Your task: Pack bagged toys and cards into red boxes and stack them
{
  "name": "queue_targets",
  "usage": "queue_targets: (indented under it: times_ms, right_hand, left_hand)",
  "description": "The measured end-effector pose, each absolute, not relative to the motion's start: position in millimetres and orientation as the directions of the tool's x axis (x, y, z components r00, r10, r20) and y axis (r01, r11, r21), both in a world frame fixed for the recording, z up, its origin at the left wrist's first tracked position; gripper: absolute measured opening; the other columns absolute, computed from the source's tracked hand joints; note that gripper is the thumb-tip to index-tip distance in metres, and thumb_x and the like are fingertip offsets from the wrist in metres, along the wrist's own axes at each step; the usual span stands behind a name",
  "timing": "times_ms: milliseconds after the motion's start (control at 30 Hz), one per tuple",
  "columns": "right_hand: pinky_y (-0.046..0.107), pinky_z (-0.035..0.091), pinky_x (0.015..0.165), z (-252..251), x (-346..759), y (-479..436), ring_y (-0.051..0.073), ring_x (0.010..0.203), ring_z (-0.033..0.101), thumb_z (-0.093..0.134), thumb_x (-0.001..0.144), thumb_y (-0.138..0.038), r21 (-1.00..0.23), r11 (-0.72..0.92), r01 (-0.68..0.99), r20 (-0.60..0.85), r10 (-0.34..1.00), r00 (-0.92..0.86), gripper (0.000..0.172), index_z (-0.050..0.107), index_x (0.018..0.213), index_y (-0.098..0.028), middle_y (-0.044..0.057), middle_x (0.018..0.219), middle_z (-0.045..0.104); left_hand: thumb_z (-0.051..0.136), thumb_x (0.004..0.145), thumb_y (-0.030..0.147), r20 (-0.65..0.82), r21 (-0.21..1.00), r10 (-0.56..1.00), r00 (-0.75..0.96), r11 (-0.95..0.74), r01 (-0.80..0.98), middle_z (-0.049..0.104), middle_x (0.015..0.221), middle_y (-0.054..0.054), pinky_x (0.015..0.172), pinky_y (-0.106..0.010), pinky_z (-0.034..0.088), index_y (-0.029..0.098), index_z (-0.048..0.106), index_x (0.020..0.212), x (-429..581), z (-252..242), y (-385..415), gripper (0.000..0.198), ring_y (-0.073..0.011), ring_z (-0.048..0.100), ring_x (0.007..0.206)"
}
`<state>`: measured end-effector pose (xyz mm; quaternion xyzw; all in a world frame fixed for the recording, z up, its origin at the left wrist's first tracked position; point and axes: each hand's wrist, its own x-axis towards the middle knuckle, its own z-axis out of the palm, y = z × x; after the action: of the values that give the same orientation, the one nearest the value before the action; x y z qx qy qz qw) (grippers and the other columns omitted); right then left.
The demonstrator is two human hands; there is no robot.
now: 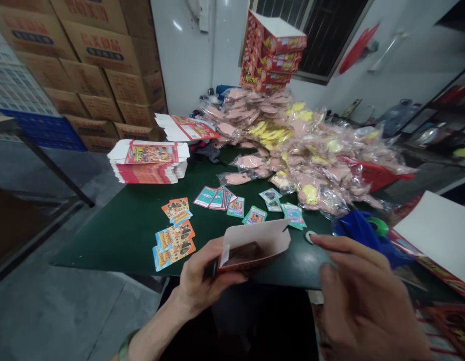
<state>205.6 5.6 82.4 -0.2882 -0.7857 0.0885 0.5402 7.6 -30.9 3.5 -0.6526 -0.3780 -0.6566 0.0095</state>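
My left hand [202, 273] grips a small paperboard box [257, 233] by its left side, at the near edge of the green table. The box's top is open with a white flap raised, and something dark brown shows inside. My right hand [362, 286], partly blurred, is to the right of the box with thumb and fingers apart. Its index fingertip meets a small white round piece [309, 237]; whether that lies on the table or clings to the finger I cannot tell. Beyond the box are teal-backed cards [216, 198] and picture cards [256, 215]. Orange-and-blue cards [175, 238] lie to the left.
Flat printed cartons [149, 160] are stacked at the table's back left. A large heap of bagged pink and yellow pieces [277, 135] covers the back, below stacked red display boxes [273, 55]. Blue material [356, 233] and green tape [377, 226] lie at right.
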Motion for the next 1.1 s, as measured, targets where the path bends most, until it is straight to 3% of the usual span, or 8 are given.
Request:
queue_targets:
  times_ms: [100, 167, 300, 433, 667, 800, 900, 1100]
  right_hand:
    - [0.035, 0.054, 0.078, 49, 202, 11, 0.021, 0.094, 0.063, 0.054, 0.083, -0.010, -0.708, 0.654, 0.267, 0.651, 0.751, -0.111, 0.030, 0.053, 0.111, -0.020, 0.011, 0.105, 0.061]
    - [0.036, 0.053, 0.081, 27, 191, 15, 0.021, 0.098, 0.062, 0.054, 0.084, -0.015, -0.749, 0.619, 0.235, 0.604, 0.784, -0.143, 0.036, 0.050, 0.119, -0.020, 0.011, 0.111, 0.060]
    - [0.038, 0.052, 0.085, 7, 176, 27, 0.022, 0.103, 0.058, 0.053, 0.084, -0.015, -0.688, 0.707, 0.166, 0.696, 0.707, -0.125, 0.038, 0.048, 0.121, -0.022, 0.010, 0.112, 0.057]
    - [0.038, 0.052, 0.081, 14, 183, 36, 0.022, 0.104, 0.055, 0.050, 0.084, -0.011, -0.605, 0.782, 0.149, 0.751, 0.622, -0.219, 0.034, 0.049, 0.115, -0.024, 0.010, 0.109, 0.054]
    - [0.033, 0.051, 0.074, 37, 195, 29, 0.018, 0.094, 0.058, 0.048, 0.083, -0.006, -0.560, 0.827, 0.047, 0.789, 0.549, -0.275, 0.024, 0.055, 0.098, -0.024, 0.007, 0.107, 0.057]
    - [0.030, 0.052, 0.072, 50, 193, 22, 0.017, 0.087, 0.061, 0.050, 0.085, -0.011, -0.698, 0.716, 0.021, 0.690, 0.680, -0.247, 0.027, 0.051, 0.109, -0.023, 0.006, 0.097, 0.059]
    - [0.029, 0.051, 0.072, 55, 195, 20, 0.016, 0.087, 0.060, 0.048, 0.086, -0.009, -0.666, 0.741, 0.079, 0.676, 0.645, -0.355, 0.029, 0.056, 0.109, -0.023, 0.006, 0.097, 0.057]
    - [0.034, 0.048, 0.084, 56, 204, 15, 0.021, 0.105, 0.055, 0.050, 0.086, -0.014, -0.648, 0.741, 0.176, 0.648, 0.658, -0.384, 0.027, 0.060, 0.109, -0.022, 0.010, 0.116, 0.054]
  left_hand:
    - [0.070, 0.075, 0.019, 0.864, 0.481, 0.485, -0.135, -0.715, 0.507, 0.066, 0.106, -0.009, 0.076, -0.031, 0.057, 0.024, 0.047, 0.124, 8, 5, -28, 0.054, -0.0203, 0.066, 0.095]
    - [0.066, 0.079, 0.020, 0.847, 0.507, 0.512, -0.141, -0.702, 0.499, 0.066, 0.105, -0.008, 0.075, -0.030, 0.057, 0.023, 0.051, 0.120, 8, 9, -28, 0.045, -0.0195, 0.066, 0.093]
    - [0.048, 0.088, 0.019, 0.787, 0.595, 0.580, -0.210, -0.626, 0.504, 0.067, 0.108, -0.010, 0.075, -0.030, 0.055, 0.020, 0.062, 0.107, 6, 24, -32, 0.023, -0.0201, 0.065, 0.096]
    - [0.058, 0.082, 0.013, 0.710, 0.697, 0.631, -0.312, -0.564, 0.443, 0.070, 0.104, -0.007, 0.071, -0.027, 0.055, 0.019, 0.069, 0.088, 5, 33, -31, 0.014, -0.0193, 0.067, 0.089]
    - [0.064, 0.079, 0.014, 0.482, 0.791, 0.725, -0.492, -0.602, -0.113, 0.069, 0.088, -0.002, 0.070, -0.026, 0.055, 0.023, 0.065, 0.092, 20, 41, -20, 0.016, -0.0151, 0.067, 0.081]
    - [0.063, 0.080, 0.015, 0.491, 0.776, 0.765, -0.417, -0.602, -0.191, 0.066, 0.085, -0.002, 0.073, -0.029, 0.055, 0.025, 0.063, 0.100, 20, 49, -19, 0.022, -0.0151, 0.065, 0.081]
    - [0.061, 0.080, 0.015, 0.565, 0.762, 0.768, -0.302, -0.625, -0.166, 0.061, 0.088, -0.003, 0.076, -0.031, 0.053, 0.020, 0.067, 0.083, 13, 48, -21, 0.008, -0.0169, 0.062, 0.085]
    - [0.058, 0.082, 0.037, 0.524, 0.806, 0.836, -0.161, -0.548, -0.225, 0.057, 0.109, -0.011, 0.080, -0.040, 0.051, 0.019, 0.063, 0.089, 6, 46, -29, 0.020, -0.0288, 0.056, 0.105]
